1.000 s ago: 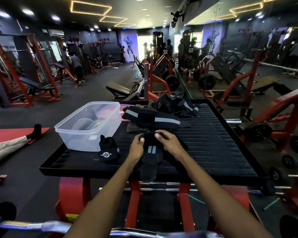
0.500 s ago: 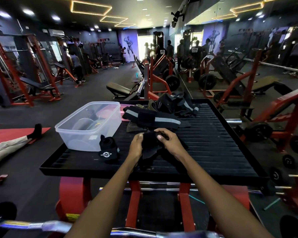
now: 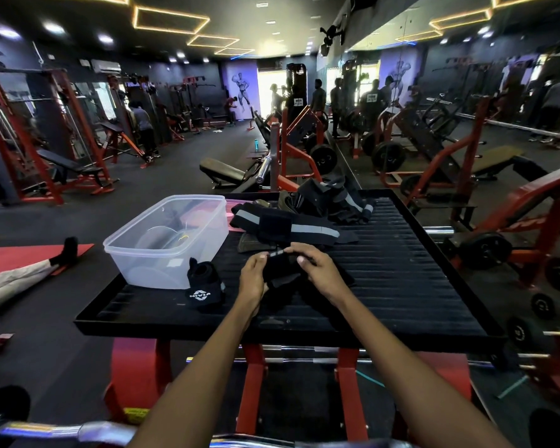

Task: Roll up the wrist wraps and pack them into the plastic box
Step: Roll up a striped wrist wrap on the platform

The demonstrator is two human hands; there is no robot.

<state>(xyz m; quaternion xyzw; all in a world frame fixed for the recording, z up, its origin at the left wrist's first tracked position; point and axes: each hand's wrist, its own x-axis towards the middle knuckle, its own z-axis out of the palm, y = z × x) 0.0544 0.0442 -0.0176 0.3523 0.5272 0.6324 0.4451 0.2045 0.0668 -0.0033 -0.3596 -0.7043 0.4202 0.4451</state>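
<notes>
**Wrist wrap held in both hands over black platform**

Gym floor with red-framed machines, benches and weight plates is seen all around; ceiling light strips are lit, and several people are standing far back near a bright doorway. Centre frame is taken up by a black ribbed platform (image 3: 401, 286) on red supports.

One black wrist wrap (image 3: 280, 265) is held between both hands just above the platform, near its middle. It is partly rolled into a thick bundle; a short grey-striped bit shows at its top edge. The left hand (image 3: 253, 276) is curled round the left side of the bundle, thumb on top. The right hand (image 3: 317, 270) grips the right side, fingers bent over the top edge and thumb tip visible. A loose dark tail of the wrap appears to trail under the hands onto the platform, but black on black makes this hard to confirm.

A clear plastic box (image 3: 167, 240) sits open on the platform's left part, no lid on it. What is seen through its walls cannot be made out. A rolled black wrap with white logo (image 3: 204, 286) rests upright against the box's near right corner, outside it.

Beyond the hands, an unrolled wrap with grey stripe (image 3: 288, 224) lies flat across the platform. Behind that, a pile of dark wraps (image 3: 330, 202) is heaped at the far edge.

A chrome bar (image 3: 62, 431) crosses the bottom left corner.
</notes>
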